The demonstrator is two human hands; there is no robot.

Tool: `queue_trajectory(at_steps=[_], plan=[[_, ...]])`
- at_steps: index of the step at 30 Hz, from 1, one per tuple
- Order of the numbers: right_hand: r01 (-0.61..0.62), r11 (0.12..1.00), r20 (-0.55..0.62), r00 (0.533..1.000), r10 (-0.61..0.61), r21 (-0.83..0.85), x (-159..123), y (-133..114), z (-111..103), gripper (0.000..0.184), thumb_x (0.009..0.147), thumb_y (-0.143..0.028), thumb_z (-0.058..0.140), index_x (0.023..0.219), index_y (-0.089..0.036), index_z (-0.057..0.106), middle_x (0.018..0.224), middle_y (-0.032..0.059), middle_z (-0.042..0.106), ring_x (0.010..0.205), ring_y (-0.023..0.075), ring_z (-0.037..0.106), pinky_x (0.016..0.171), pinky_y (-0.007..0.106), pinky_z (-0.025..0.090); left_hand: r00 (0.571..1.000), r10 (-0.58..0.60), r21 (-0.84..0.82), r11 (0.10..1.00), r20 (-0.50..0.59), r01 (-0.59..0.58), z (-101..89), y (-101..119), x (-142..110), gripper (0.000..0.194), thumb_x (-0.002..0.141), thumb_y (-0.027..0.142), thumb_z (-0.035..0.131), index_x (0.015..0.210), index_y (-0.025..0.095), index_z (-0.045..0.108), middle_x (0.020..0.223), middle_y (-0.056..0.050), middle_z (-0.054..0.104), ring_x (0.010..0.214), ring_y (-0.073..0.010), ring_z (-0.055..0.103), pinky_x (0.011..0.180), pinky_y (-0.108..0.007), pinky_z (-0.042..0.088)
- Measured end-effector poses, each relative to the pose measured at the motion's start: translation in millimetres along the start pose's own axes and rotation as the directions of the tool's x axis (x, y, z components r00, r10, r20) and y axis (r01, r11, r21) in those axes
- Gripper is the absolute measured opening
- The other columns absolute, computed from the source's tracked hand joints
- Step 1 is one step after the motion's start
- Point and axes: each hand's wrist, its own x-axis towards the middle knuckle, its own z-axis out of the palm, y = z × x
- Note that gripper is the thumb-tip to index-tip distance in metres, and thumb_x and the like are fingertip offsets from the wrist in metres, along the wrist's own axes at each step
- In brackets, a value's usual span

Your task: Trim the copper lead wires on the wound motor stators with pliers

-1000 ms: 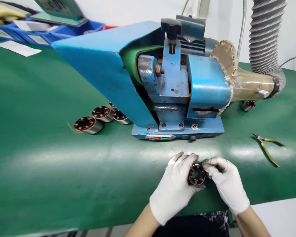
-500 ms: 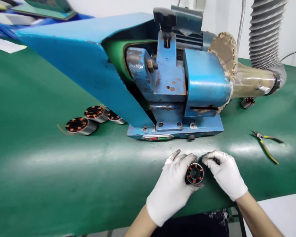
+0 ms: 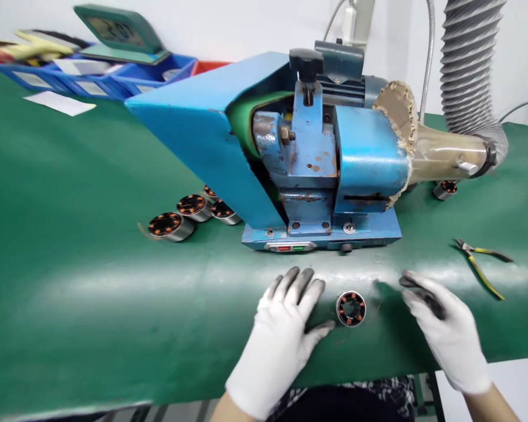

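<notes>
A small round motor stator (image 3: 351,309) with copper windings stands alone on the green mat (image 3: 92,305), near its front edge. My left hand (image 3: 281,337), in a white glove with grey fingertips, lies flat on the mat just left of it, fingers spread, holding nothing. My right hand (image 3: 444,334), also gloved, hovers to the right of the stator, fingers extended and slightly blurred, empty. Neither hand touches the stator.
A blue belt grinding machine (image 3: 308,158) stands behind the hands, with a ribbed extraction hose (image 3: 470,64) on its right. Several stators (image 3: 171,225) lie left of the machine, one more stator (image 3: 444,189) at the right. Yellow-handled pliers (image 3: 481,261) lie right. Blue bins (image 3: 92,82) and a green scale (image 3: 114,32) sit at the back.
Both hands have let go of the stator and moved apart, the left to the left, the right to the right. The stator now stands on the mat.
</notes>
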Motion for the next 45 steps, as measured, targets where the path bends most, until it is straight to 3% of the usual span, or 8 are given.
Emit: queue_trajectory(at_steps=[5,9,13,21,32,37,41,45], plan=[[0.397,0.911,0.209,0.905,-0.369,-0.112,-18.9,-14.3,6.2,0.036,0.086,-0.015,0.052,0.121,-0.022,0.050,0.098,0.0072,0.072,0.076,0.0201,0.069,0.068,0.031,0.055,0.951,-0.264,-0.359,0.913,-0.160,0.193,-28.4,25.3,-12.7,0.054,0.088,0.035,0.047,0.138,0.025,0.027,0.140,-0.014,0.042,0.128,-0.0299,0.043,0.099,-0.049,0.044],[0.378,0.905,0.430,0.862,-0.268,-0.194,-14.3,-15.5,27.4,0.039,0.083,-0.016,0.047,0.122,-0.020,0.050,0.084,0.0080,0.071,0.063,0.0227,0.066,0.058,0.032,0.051,0.977,0.118,-0.499,0.845,-0.176,-0.192,-29.8,69.0,0.5,0.075,0.081,0.047,0.054,0.141,0.028,0.015,0.142,-0.014,0.038,0.130,-0.0314,0.039,0.102,-0.047,0.041],[0.329,0.926,0.549,0.816,-0.180,-0.185,-3.9,-11.8,30.9,0.055,0.071,-0.008,0.045,0.125,-0.017,0.049,0.058,0.0006,0.064,0.046,0.0200,0.058,0.046,0.028,0.044,0.987,0.160,-0.373,0.915,-0.016,-0.154,-8.7,71.1,23.2,0.110,0.061,0.056,0.072,0.140,0.013,0.008,0.133,-0.027,0.042,0.122,-0.0428,0.043,0.094,-0.060,0.041],[0.026,0.996,0.552,0.834,0.024,-0.083,5.6,-5.5,24.6,0.030,0.077,-0.010,0.044,0.096,-0.021,0.065,0.074,0.0045,0.070,0.062,0.0199,0.062,0.062,0.030,0.045,0.973,0.149,-0.331,0.940,0.175,-0.085,-1.1,47.8,28.4,0.056,0.077,0.010,0.059,0.125,0.021,0.033,0.122,-0.014,0.049,0.100,-0.0268,0.056,0.081,-0.043,0.050],[-0.465,0.850,0.307,0.870,0.386,0.249,24.3,23.7,-13.7,0.020,0.082,-0.034,0.052,0.073,-0.017,0.056,0.042,-0.0075,0.041,0.034,0.0087,0.036,0.033,0.020,0.027,0.960,0.254,-0.256,0.942,0.119,-0.217,5.5,49.7,31.5,0.014,0.086,0.013,0.041,0.086,0.019,0.054,0.092,-0.005,0.062,0.083,-0.0224,0.051,0.074,-0.041,0.044],[-0.117,0.987,0.114,0.988,0.104,0.110,13.5,23.6,-25.8,0.010,0.082,-0.029,0.057,0.088,-0.022,0.060,0.082,0.0047,0.064,0.072,0.0179,0.059,0.067,0.031,0.050,0.958,0.265,-0.267,0.936,0.106,-0.230,7.7,49.7,33.2,0.017,0.085,0.011,0.040,0.085,0.019,0.055,0.091,-0.006,0.063,0.081,-0.0230,0.051,0.073,-0.042,0.044],[0.500,0.857,0.347,0.831,-0.435,-0.122,2.9,4.8,12.1,0.022,0.087,-0.014,0.045,0.101,-0.022,0.061,0.092,0.0084,0.065,0.079,0.0196,0.061,0.072,0.034,0.051,0.957,0.273,-0.250,0.937,0.096,-0.242,6.9,48.6,32.7,0.016,0.085,0.014,0.040,0.090,0.019,0.055,0.092,-0.006,0.063,0.083,-0.0235,0.054,0.075,-0.043,0.047],[0.551,0.815,0.327,0.815,-0.479,-0.181,1.7,7.9,34.6,0.025,0.089,-0.012,0.039,0.095,-0.019,0.062,0.071,0.0047,0.062,0.060,0.0171,0.057,0.058,0.029,0.049,0.975,0.183,-0.365,0.922,0.122,-0.128,1.0,39.7,29.2,0.022,0.082,0.019,0.052,0.104,0.019,0.050,0.118,-0.011,0.057,0.105,-0.0251,0.056,0.087,-0.044,0.048]])
